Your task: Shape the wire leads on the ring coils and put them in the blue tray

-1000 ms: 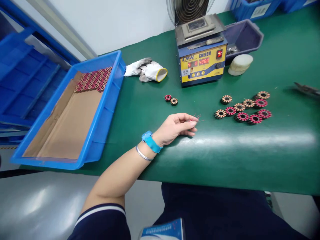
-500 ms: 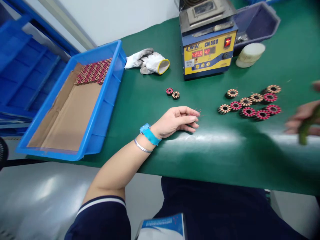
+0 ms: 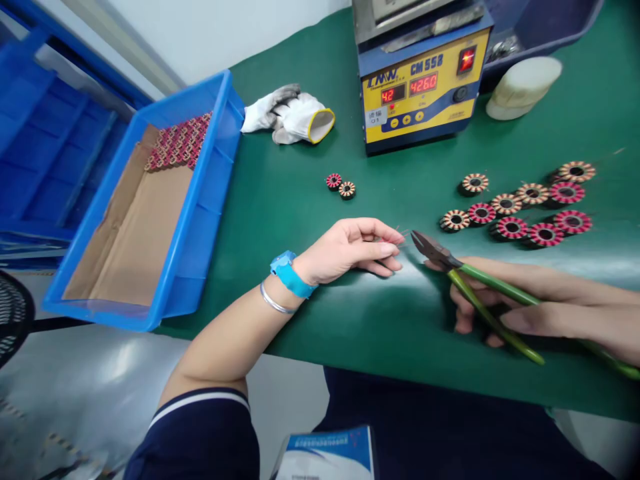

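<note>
My left hand, with a blue band at the wrist, is closed in a pinch over the table. Thin wire ends stick out past its fingertips; whatever they belong to is mostly hidden by the fingers. My right hand grips green-handled diagonal cutters. Their dark jaws, slightly parted, point at the wire ends from just to the right. Beyond the cutters stand several small wound ring coils, some red and some tan on top. Two more coils sit above my left hand.
A blue bin at the left holds rows of coils on cardboard. White gloves lie beside it. A yellow-fronted heating unit with lit displays stands at the back, near a round pale block and a dark purple bin.
My right hand has come in from the right edge with the cutters, bringing their jaws close to the wire ends. My left hand keeps its pinch. The view has shifted slightly.
</note>
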Motion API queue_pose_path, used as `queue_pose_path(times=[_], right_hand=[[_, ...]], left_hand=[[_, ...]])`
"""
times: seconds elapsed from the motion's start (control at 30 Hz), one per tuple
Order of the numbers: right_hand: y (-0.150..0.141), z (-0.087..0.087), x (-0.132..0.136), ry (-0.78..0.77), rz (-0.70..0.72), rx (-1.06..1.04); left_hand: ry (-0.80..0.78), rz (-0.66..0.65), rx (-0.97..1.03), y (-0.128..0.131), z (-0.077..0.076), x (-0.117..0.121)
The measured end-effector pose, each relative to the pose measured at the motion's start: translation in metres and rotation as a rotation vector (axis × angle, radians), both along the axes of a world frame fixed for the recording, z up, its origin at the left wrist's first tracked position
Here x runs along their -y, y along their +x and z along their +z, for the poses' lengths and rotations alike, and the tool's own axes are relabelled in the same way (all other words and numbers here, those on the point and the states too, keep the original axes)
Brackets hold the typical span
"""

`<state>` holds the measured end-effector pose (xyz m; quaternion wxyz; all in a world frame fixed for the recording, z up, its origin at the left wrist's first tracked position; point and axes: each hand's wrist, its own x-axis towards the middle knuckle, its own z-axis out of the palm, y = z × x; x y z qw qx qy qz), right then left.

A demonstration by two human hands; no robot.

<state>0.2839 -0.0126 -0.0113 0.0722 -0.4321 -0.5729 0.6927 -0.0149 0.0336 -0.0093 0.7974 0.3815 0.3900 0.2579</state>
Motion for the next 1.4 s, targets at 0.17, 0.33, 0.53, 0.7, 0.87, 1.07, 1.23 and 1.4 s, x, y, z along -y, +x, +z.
queue_pose_path(times=[0.17, 0.33, 0.53, 0.7, 0.87, 1.07, 1.23, 1.4], right_hand=[[0.002, -0.004, -0.001, -0.005, 0.053, 0.034], [-0.005, 0.001, 0.001, 0.030, 0.060, 0.066], [-0.007, 0.001, 0.001, 0.028, 0.086, 0.055], [-0.009, 0.002, 0.001, 0.052, 0.094, 0.054], [-0.010, 0.002, 0.000, 0.113, 0.112, 0.043], [-0.010, 0.003, 0.002, 0.169, 0.115, 0.015], [-0.011, 0.002, 0.002, 0.196, 0.094, -0.008], [-0.011, 0.002, 0.001, 0.171, 0.113, 0.015]], left_hand=[[0.015, -0.001, -0.015, 0.000, -0.001, 0.002], [0.034, -0.006, -0.009, 0.000, -0.003, 0.003], [0.046, -0.004, -0.003, 0.000, -0.004, 0.003], [0.048, -0.012, 0.002, 0.000, -0.004, 0.003], [0.052, -0.016, 0.001, 0.000, -0.004, 0.003], [0.053, -0.020, 0.015, -0.001, -0.004, 0.003], [0.053, -0.021, 0.012, -0.001, -0.005, 0.003], [0.063, -0.020, 0.001, -0.001, -0.006, 0.003]])
